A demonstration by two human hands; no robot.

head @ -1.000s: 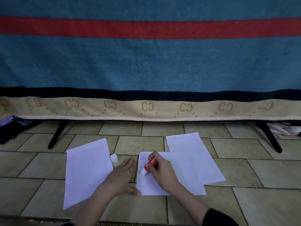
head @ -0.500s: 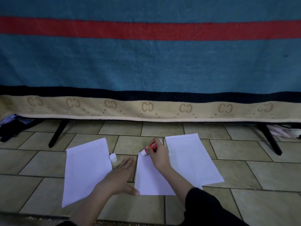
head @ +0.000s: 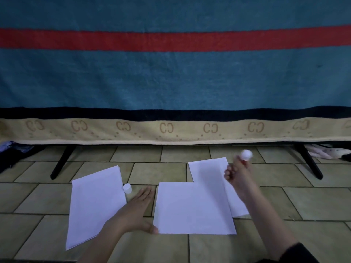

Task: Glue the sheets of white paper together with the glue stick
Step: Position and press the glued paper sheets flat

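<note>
1. I see my right hand (head: 239, 172) lifted above the floor (head: 313, 202), its fingers (head: 228, 172) curled round the glue stick (head: 246, 154), whose white end shows above them, blurred.
2. My left hand (head: 133, 211) lies flat on the tiles, fingers straight and together, thumb touching the near left corner of the front sheet (head: 193, 207).
3. That sheet overlaps a second sheet (head: 209, 169) behind it.
4. A paper stack (head: 95, 205) lies to the left, the white cap (head: 127, 188) just beside its right edge.
</note>
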